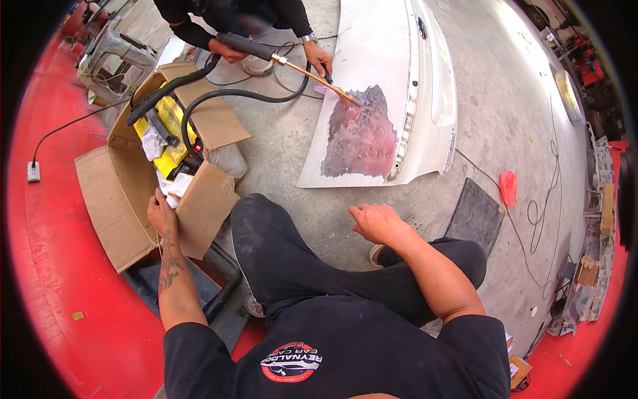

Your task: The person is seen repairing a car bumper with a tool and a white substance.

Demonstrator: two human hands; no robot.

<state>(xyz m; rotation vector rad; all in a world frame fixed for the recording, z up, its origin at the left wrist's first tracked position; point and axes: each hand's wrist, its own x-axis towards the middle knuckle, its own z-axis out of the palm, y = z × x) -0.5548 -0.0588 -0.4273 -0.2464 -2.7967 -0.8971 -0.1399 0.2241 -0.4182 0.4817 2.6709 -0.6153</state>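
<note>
Plainly, with the clock laid over our view, the white panel (355,40) takes up one o'clock, flat on the floor, probably so that its mottled reddish-grey patch (362,149) faces up within easy reach. At ten sits the open cardboard box (109,189), its flaps folded out around the yellow machine (171,159), presumably leaving room for the thick black hose (169,86). From eleven, a co-worker (256,10) leans in and angles a copper-tipped wand (299,68) down to the patch, likely gripping it well back for control; we cannot tell whether its tip touches. Our left hand (161,213), at nine, is at the box's near opening, crumpled white paper (174,186) just beyond its fingers toward one; whether they pinch anything, we cannot tell. Our right hand (380,223) hangs near four with fingers bent narrow, nothing visible in them, the patch at their twelve, apart from them.
</note>
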